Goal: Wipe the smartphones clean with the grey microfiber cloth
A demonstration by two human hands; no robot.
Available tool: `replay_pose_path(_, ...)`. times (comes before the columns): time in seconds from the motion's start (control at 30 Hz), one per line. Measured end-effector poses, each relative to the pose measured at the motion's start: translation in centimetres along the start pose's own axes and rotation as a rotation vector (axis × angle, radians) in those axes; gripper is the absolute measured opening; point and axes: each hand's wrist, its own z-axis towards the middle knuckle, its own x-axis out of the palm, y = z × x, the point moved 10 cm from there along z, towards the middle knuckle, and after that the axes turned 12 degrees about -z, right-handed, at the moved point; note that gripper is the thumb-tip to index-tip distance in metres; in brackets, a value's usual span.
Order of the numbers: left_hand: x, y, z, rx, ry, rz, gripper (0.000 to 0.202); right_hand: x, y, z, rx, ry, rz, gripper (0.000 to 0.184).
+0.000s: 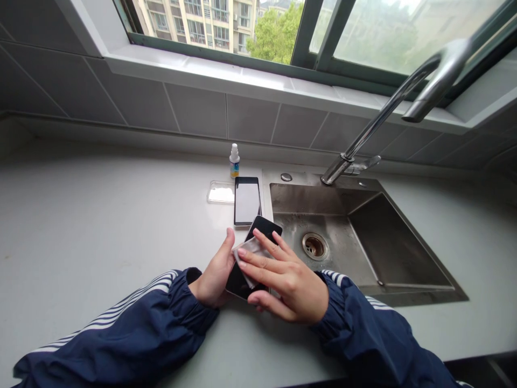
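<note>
A black smartphone (263, 227) is held between the hands above the near part of the bench (100, 226), tilted, with its long axis running from 7 o'clock to 1 o'clock. Its side is gripped by the left hand (214, 269), the thumb being raised against the edge. The right hand (285, 283) is laid across the phone's face with the fingers spread, and a white cloth (250, 252) is pressed beneath them, so the right hand is the nearer to that face. Whether the phone's lower end touches the bench cannot be told.

At 12 o'clock from the hands, a second smartphone (247, 202) is laid flat, screen up, its near corner overlapped in view by the held phone. A clear plastic piece (221, 192) is placed just beside it at 9 o'clock, and a small spray bottle (234, 161) stands upright beyond it. A steel sink (307, 199) is set at 2 o'clock, with a chrome mixer tap (383, 113) arching above it.
</note>
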Motion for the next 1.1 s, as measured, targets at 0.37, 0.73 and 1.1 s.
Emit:
replay_pose_path(0.37,0.2,1.1,-0.2,-0.093,0.083,0.153,0.09,0.2,-5.1,-1.0,0.414,-0.044,-0.188,0.059)
replay_pose_path(0.73,-0.2,-0.2,-0.1,-0.002,-0.033,0.035,0.083,1.5,-0.5,0.1,0.098,0.118,-0.085,0.068)
replay_pose_path(1.1,0.1,-0.8,-0.4,0.011,-0.025,-0.178,0.084,-0.3,2.8,-0.1,-0.143,0.027,0.046,0.055)
